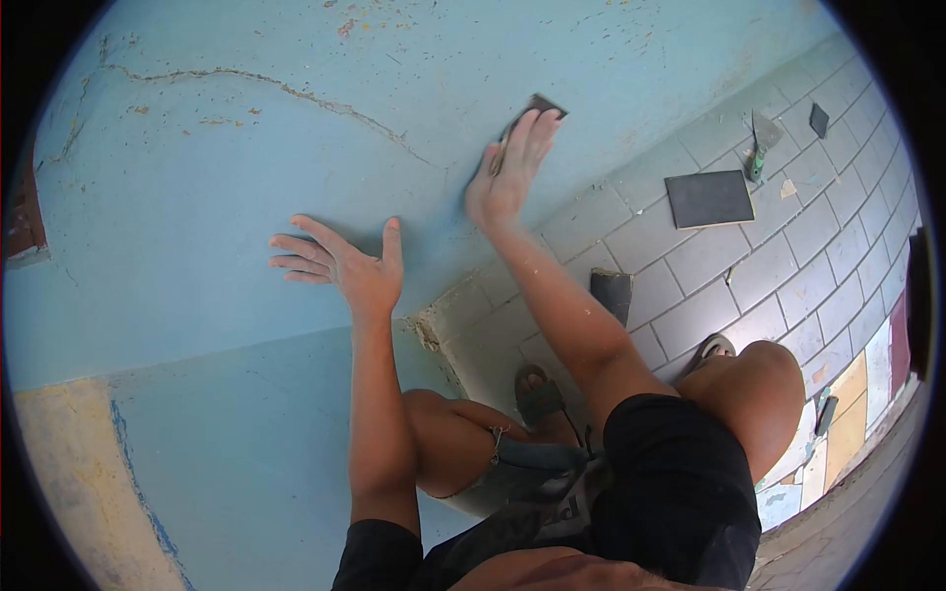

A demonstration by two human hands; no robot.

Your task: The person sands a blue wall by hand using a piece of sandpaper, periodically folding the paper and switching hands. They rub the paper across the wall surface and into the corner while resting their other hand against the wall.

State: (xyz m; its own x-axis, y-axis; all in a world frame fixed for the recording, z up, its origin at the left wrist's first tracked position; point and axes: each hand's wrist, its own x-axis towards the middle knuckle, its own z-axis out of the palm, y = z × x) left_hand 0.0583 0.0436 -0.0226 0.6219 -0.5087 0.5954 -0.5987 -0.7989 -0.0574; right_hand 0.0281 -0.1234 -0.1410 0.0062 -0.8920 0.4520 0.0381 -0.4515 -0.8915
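Observation:
My left hand (pixel 345 261) is against the blue wall (pixel 246 177), its fingers spread and nothing in it. Up and to the right, my right hand (pixel 514 163) presses a dark, thin sheet (pixel 548 104) to the same wall. Only the sheet's edges show past the fingertips and beside the thumb; my palm and fingers cover the rest. Dust whitens the fingers of both hands. A long crack (pixel 286 91) runs across the wall above my left hand.
On the tiled floor (pixel 690 295) at the right lie a dark rectangular sheet (pixel 709 199), a putty knife (pixel 757 148), a small dark piece (pixel 819 120) and a curled dark sheet (pixel 612 294). My sandalled feet and bent knees are below. A chipped wall corner (pixel 426 330) sits near my left forearm.

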